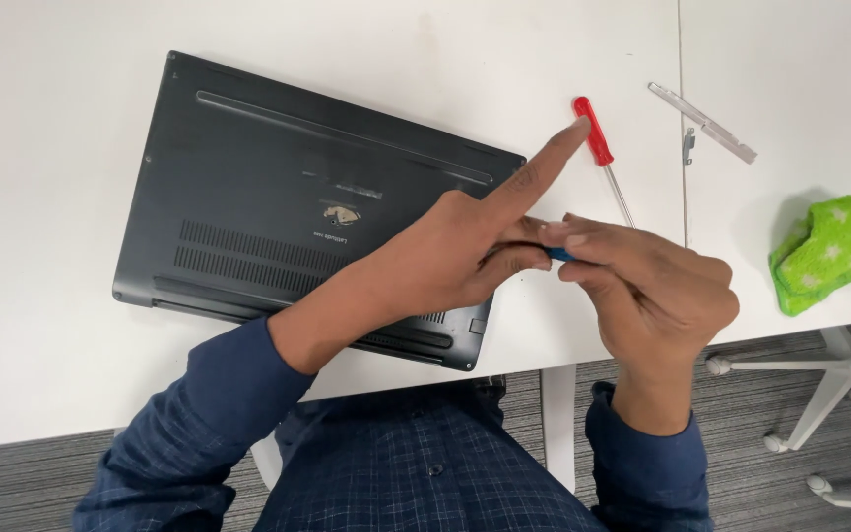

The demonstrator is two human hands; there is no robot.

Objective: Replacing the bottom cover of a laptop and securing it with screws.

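Observation:
A dark grey laptop [278, 197] lies upside down on the white table [41, 325], its vented bottom cover facing up. My left hand [455, 251] hovers over its right end with the index finger stretched out and the other fingers curled onto a small blue thing [561, 255]. My right hand [642, 291] meets it from the right and pinches the same blue thing between thumb and fingers. Most of that thing is hidden by the fingers. A red-handled screwdriver [598, 138] lies on the table just beyond the outstretched fingertip.
A clear plastic strip [703, 122] lies at the back right, with a small metal bracket [687, 145] beside it. A green cloth with white stars [829, 251] sits near the table's right front edge. A white chair base [824, 394] stands on the grey carpet.

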